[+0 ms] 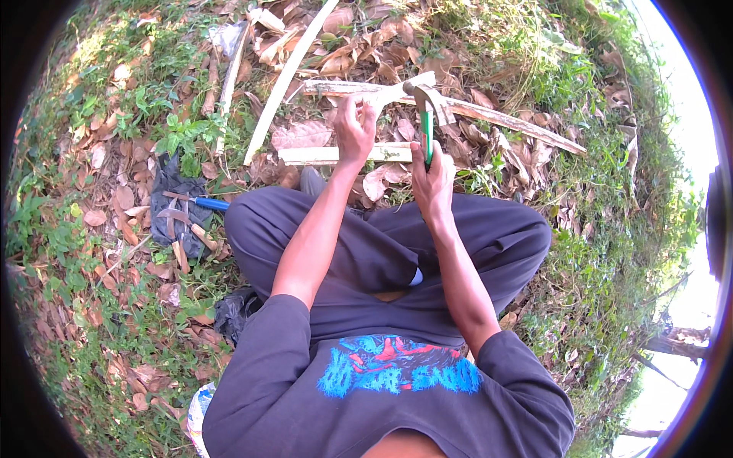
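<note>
My right hand (433, 179) is wrapped round the green handle of a claw hammer (426, 99), whose metal head points away from me. To its left, my left hand (356, 131) is raised with thumb and fingers pinched together. Whatever may be between those fingertips is too small to make out. A short pale wooden batten (311, 156) lies crosswise just below both hands, in front of my crossed legs. Past the hands, a long split piece of wood (527, 126) slants across the leaves, and a pale wooden strip (408, 85) shows beside the hammer head.
A long pale strip (294, 61) and a weathered stick (231, 88) lie farther off to the left. By my left knee, a black plastic bag (164, 200) bears several hand tools, including one with a blue handle (211, 204). Dry leaves and grass cover the ground.
</note>
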### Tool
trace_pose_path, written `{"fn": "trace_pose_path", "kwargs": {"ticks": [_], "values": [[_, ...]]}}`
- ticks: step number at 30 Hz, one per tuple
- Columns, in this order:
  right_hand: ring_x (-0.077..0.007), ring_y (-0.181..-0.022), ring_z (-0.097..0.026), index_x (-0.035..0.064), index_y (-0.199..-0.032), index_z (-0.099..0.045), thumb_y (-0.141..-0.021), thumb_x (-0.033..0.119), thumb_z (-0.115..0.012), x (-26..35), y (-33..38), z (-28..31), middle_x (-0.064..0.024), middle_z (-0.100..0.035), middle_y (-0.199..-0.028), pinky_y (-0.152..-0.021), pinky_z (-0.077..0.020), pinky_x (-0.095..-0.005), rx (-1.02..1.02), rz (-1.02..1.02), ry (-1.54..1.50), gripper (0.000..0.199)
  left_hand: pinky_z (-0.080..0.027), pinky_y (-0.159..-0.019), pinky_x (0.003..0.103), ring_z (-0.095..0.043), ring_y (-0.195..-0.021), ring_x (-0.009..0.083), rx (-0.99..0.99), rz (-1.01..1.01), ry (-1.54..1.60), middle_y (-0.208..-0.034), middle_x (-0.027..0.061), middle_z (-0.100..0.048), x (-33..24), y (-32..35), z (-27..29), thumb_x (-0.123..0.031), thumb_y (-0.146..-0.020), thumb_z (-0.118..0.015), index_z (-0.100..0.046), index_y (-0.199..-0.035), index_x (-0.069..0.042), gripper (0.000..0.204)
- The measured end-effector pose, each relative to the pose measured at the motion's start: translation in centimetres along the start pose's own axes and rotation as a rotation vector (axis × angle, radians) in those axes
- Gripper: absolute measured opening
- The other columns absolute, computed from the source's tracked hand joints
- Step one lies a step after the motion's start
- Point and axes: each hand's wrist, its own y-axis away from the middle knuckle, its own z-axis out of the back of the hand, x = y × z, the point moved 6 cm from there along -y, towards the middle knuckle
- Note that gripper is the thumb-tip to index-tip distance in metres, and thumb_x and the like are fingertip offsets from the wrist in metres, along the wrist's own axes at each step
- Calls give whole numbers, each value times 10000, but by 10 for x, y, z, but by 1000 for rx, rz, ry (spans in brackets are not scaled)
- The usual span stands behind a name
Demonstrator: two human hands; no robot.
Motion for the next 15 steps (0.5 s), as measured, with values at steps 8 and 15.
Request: {"fn": "trace_pose_path", "kwargs": {"ticks": [8,15], "values": [[-459,-739,-629,25,-1197,-557,-1006,301,-566,10,-14,1,-281,-623,-765,-612,-477,-503,197,-40,4,336,-538,-683,363,-640,-833,267,7,-5,-29,-912,164,-610,3,1,-1,-173,-972,-580,-549,-1007,16,195],[-489,-690,-622,17,-1190,-564,-1015,349,-531,13,-28,11,-277,-621,-711,-595,-482,-521,315,-113,63,377,-547,-700,363,-641,-838,262,-17,28,3,-938,154,-614,12,3,-1,-190,-969,-586,-565,-1018,11,209]]}}
